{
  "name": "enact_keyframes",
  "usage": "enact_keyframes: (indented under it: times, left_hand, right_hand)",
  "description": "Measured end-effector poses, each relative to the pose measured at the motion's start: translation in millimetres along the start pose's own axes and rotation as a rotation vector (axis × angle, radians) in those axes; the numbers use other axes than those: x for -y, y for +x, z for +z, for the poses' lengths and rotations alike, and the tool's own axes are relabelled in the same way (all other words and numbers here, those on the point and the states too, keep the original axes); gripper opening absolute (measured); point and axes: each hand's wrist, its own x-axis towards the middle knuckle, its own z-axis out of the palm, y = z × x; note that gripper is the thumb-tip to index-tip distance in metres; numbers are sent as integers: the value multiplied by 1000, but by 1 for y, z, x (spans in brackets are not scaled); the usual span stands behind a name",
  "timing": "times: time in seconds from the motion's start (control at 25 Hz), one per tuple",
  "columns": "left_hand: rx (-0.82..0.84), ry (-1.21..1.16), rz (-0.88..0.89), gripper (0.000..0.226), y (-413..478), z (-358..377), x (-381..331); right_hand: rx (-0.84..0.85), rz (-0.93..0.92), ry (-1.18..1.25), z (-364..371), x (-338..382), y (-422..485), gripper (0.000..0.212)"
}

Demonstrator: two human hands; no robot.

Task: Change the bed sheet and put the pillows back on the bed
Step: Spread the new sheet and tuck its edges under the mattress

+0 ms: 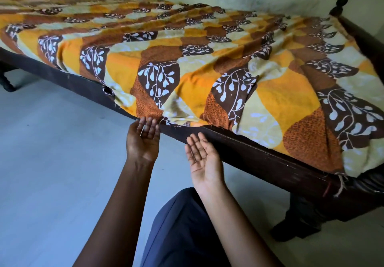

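Sheet (187, 59): lay spread over the bed (259, 160), hem at the near rail.
Hands: left hand (143, 140) and right hand (202, 158) palm-up, fingers straight, holding nothing.
Handling: likely light, limp cloth; best pinched at the hem.

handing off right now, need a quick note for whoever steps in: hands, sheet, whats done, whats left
Left hand: open, palm up, holding nothing, fingertips right at the sheet's hanging edge.
Right hand: open, palm up, holding nothing, close to the bed frame.
Bed sheet: orange, brown and yellow leaf print, spread over the whole bed, wrinkled, near edge draped loose over the side rail.
Done: a sheet covers the bed; I cannot tell whether it is the fresh one.
Left: probably smooth the wrinkles and tuck the near edge, then put the pillows back. No pillows are in view.
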Motion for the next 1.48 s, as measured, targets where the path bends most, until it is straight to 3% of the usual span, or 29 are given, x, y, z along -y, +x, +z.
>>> enact_keyframes:
  times: [0.16,0.24,0.4,0.6,0.76,0.84,0.96,1.04,1.12,1.16,1.2,1.28,1.36,1.48]
  left_hand:
    - [121,124,-58,47,14,32,-18]
    - [145,175,-87,61,20,36,-22]
    - [126,272,-113,73,27,33,-26]
    - [-53,507,-110,32,33,-1,-18]
    - [-21,589,-172,20,32,-8,-1]
    - [-77,651,-157,19,34,-7,2]
    - [-151,704,-163,20,38,-10,4]
    - [-240,758,-25,23,32,-10,8]
    - [-417,824,368,25,25,-5,7]
    - [-348,785,471,17,21,2,4]
    - [-181,687,434,12,15,12,3]
    - [83,471,113,27,5,33,3]
    - [133,392,-128,46,6,41,0]
    - [163,230,-233,77,7,37,-5]
  right_hand:
    - [-28,19,-174,27,-26,34,16]
    - [-34,35,-221,41,-33,45,18]
    - [-136,42,-163,59,-41,61,11]
    - [-138,-4,-122,46,-52,64,6]
    - [-60,-18,-158,25,-57,59,11]
    - [19,-51,-191,30,-54,55,9]
    - [-11,-89,-354,36,-52,60,6]
    - [-120,-111,-472,33,-51,69,12]
    - [-237,-169,-669,28,-52,77,30]
    - [-283,-208,-759,25,-53,78,38]
    - [-317,-262,-815,23,-54,77,41]
    - [-355,-364,-866,21,-54,73,42]
    - [-384,-413,-883,19,-51,70,38]
    - [-344,-306,-725,21,-38,60,22]
